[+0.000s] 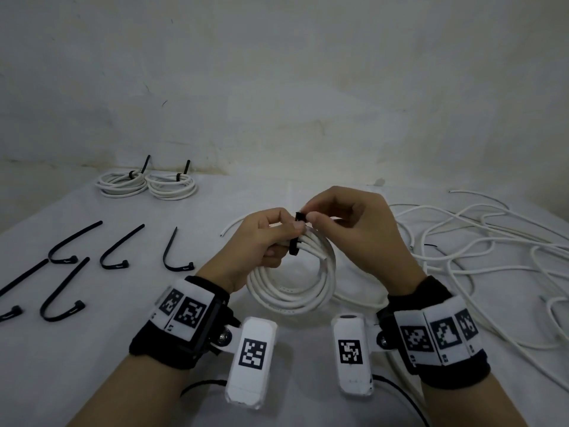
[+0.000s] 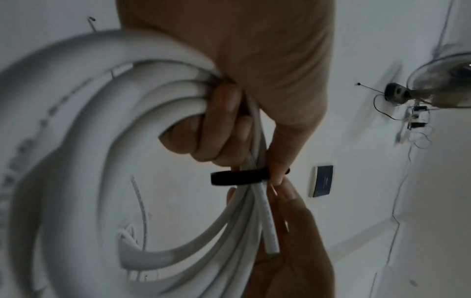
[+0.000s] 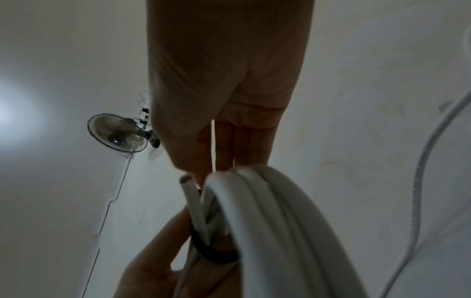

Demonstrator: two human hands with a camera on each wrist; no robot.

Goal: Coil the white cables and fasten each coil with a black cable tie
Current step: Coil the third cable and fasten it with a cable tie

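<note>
Now my left hand (image 1: 261,238) clamps the springy white coil (image 1: 292,285) at its twelve o'clock, above the table (image 1: 123,349). My right hand (image 1: 348,229) pinches the black cable tie (image 1: 296,232) there. Stiff loops want to spread, so I'd grip beside the tie.

White cable coil (image 1: 292,282), black cable tie (image 1: 296,238) around it

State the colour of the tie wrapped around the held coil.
Black; the thin plastic cable tie shows best in the left wrist view.
</note>
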